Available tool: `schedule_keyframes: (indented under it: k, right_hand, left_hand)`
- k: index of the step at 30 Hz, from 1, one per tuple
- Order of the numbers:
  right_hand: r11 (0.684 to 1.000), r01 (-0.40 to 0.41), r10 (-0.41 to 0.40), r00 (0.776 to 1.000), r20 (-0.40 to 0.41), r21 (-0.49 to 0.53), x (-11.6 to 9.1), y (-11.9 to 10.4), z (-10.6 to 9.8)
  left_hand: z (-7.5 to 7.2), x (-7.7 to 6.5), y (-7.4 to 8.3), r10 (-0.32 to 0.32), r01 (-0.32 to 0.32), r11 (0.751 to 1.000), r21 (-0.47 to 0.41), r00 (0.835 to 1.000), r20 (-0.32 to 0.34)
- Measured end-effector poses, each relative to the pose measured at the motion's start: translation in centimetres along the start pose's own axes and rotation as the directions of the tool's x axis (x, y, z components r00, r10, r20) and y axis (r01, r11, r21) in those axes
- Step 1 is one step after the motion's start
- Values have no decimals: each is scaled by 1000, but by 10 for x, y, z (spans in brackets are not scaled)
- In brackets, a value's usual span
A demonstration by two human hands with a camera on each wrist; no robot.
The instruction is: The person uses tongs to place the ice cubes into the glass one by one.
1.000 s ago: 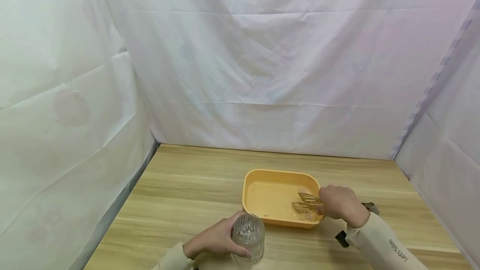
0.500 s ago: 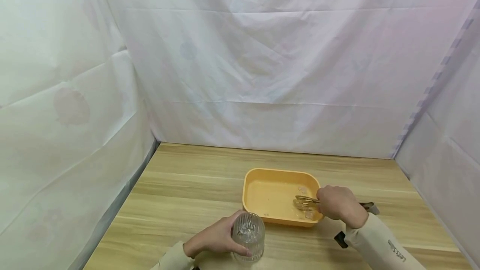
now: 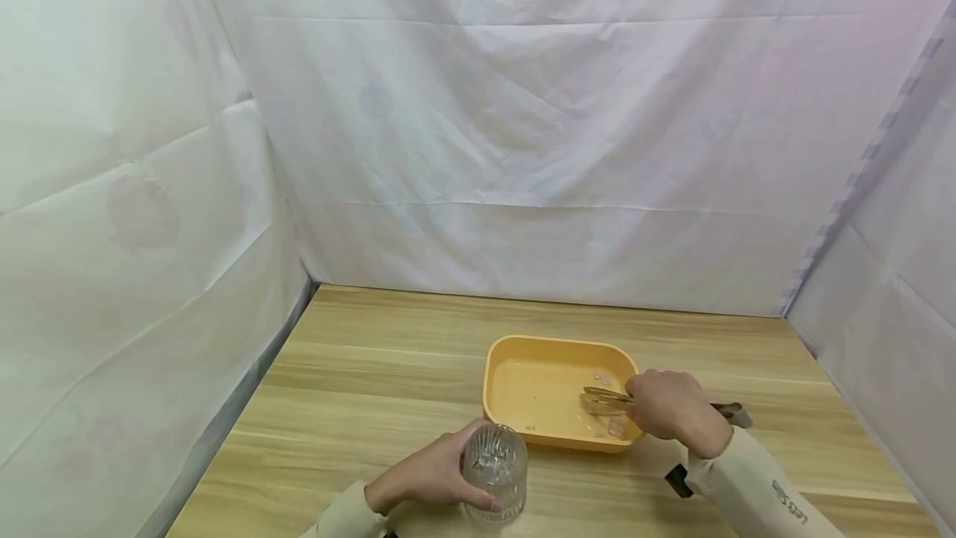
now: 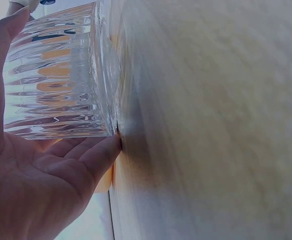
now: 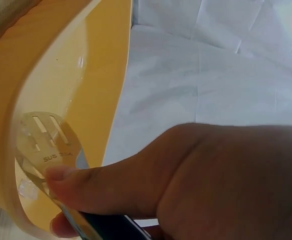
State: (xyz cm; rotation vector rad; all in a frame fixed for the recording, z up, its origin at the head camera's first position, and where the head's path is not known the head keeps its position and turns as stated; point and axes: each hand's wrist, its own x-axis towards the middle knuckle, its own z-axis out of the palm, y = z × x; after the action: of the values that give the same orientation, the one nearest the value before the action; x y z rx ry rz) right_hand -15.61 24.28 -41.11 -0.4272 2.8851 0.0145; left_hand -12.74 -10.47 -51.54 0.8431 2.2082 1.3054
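Observation:
My left hand [image 3: 448, 467] curls round a clear ribbed drinking glass [image 3: 496, 471] that stands on the table in front of the basin. In the left wrist view the thumb and fingers lie along opposite sides of the glass [image 4: 60, 80]. My right hand [image 3: 672, 405] grips a pair of slotted metal tongs [image 3: 607, 402] over the right rim of a yellow plastic basin [image 3: 530, 393]. The tong heads [image 5: 50, 140] reach down inside it. Clear ice pieces [image 3: 616, 428] lie at the basin's right end. Whether the tongs hold a piece is too small to tell.
The wooden table [image 3: 373, 380] extends around the basin. White cloth [image 3: 523, 148] hangs behind it and along both sides. A black strap piece [image 3: 678, 480] hangs by the right sleeve.
The tong heads have turned and drawn closer together inside the basin. My left hand and the glass have stayed in place.

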Motion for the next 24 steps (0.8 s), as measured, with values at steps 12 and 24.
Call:
schedule_keyframes:
  k: [12,24]
  right_hand:
    - [999,40,-40,996,-84,-4,2,2,1]
    - [999,37,-34,991,-132,26,2,1,-3]
  left_hand:
    - [1,0,0,3,-2,1000,19,1000,-18]
    - [0,0,1,-3,3,1000,23,1000,-12]
